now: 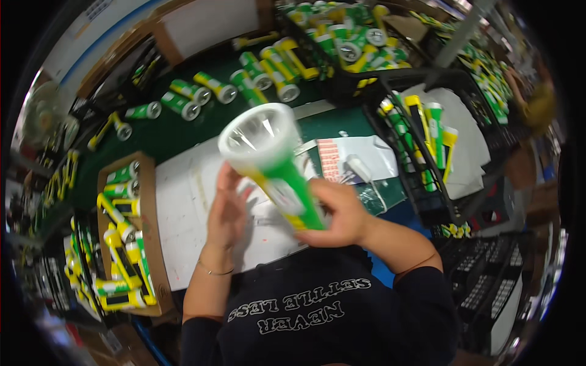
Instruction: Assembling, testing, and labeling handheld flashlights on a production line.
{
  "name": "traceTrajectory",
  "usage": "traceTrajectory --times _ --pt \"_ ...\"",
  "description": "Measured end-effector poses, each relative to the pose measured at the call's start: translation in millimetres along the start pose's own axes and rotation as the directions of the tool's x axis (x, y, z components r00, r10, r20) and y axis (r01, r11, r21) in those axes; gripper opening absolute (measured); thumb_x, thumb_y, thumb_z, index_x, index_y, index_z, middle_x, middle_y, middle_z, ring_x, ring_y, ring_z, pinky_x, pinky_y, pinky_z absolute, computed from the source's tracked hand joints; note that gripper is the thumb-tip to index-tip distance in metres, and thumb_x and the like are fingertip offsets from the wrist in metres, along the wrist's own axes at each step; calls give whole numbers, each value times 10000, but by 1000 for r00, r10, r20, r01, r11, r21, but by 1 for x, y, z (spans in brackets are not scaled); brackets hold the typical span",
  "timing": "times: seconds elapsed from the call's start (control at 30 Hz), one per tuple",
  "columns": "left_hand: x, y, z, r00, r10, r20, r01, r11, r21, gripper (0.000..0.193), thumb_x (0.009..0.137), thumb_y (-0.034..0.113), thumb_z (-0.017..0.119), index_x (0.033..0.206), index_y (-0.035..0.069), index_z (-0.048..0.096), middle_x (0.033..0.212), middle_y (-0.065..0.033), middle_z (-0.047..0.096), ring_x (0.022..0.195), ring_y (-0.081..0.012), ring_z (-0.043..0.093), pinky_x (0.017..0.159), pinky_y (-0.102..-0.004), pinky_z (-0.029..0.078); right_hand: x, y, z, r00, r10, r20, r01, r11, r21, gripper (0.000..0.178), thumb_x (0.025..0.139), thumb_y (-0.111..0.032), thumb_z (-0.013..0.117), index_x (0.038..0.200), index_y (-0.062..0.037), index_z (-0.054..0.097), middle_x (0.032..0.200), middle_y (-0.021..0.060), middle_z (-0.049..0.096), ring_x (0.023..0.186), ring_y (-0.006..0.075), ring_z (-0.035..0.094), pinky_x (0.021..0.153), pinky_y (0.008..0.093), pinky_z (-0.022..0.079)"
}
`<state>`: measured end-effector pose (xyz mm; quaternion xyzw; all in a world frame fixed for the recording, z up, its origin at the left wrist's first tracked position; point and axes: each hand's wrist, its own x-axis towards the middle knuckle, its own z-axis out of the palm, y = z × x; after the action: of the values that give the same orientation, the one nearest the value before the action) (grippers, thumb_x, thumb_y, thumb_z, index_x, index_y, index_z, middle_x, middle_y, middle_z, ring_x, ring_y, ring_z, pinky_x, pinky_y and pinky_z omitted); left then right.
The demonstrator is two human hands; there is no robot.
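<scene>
A green and yellow flashlight (287,189) with a wide white head is tilted up over the work surface, its clear lens facing up and to the left. My right hand (342,210) grips its lower body, thumb toward the side and fingers partly hidden behind it. My left hand (227,210) is raised beside the flashlight's head, fingers stretched upward and thumb apart. Its fingertips reach the rim's lower edge; whether they press on it I cannot tell. Beneath both hands lies a white board (189,226).
A cardboard box (160,256) of flashlights stands on the left. Several flashlights (181,105) lie in a row across the green table. At the right are a black crate (448,210) with flashlights and a fuller one behind it. A plastic bag (372,152) lies beside the board.
</scene>
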<state>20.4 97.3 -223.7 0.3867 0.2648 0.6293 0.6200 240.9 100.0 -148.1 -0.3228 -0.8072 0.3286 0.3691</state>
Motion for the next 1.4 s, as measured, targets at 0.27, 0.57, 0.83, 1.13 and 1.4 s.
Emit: traceTrajectory --times 0.27,0.57,0.83,1.13,1.4 --pt "26 -3 1 993 -110 -47 115 985 127 483 909 378 445 1297 91 413 1258 -43 442 1207 -162 367 991 -355 272 -14 13 -51 993 113 -15 -100 800 -591 419 661 -374 716 974 -106 637 1011 47 632 820 251 634 665 327 510" --pt "76 -8 -31 966 -149 -209 239 821 519 374 850 243 591 1189 101 523 1110 -43 463 1041 -163 443 879 -279 373 -43 82 -208 721 358 -594 -688 475 -549 491 741 -500 614 828 -17 607 787 206 623 719 339 611 627 414 459" --pt "206 -69 -42 966 193 -171 113 280 953 664 698 293 736 1215 -7 447 1179 -240 458 1179 -358 374 980 -398 360 -48 106 -217 578 620 -530 -705 53 -707 655 696 -640 557 839 -9 658 814 191 656 787 340 640 695 434 504" --pt "234 -55 -44 907 -204 -369 353 847 397 876 709 -29 621 1429 89 136 1203 -191 484 1033 -306 544 869 -387 470 -53 179 -276 479 568 -669 -706 -202 -678 592 702 -613 595 848 -48 691 863 157 672 790 304 656 700 398 520" --pt "131 -12 -13 894 -446 52 412 770 -487 323 907 328 534 1165 146 466 986 -126 555 1036 -333 548 856 -572 458 -72 217 -313 481 465 -743 -718 -278 -638 582 737 -513 637 1066 -57 488 990 167 609 896 338 624 747 426 508"
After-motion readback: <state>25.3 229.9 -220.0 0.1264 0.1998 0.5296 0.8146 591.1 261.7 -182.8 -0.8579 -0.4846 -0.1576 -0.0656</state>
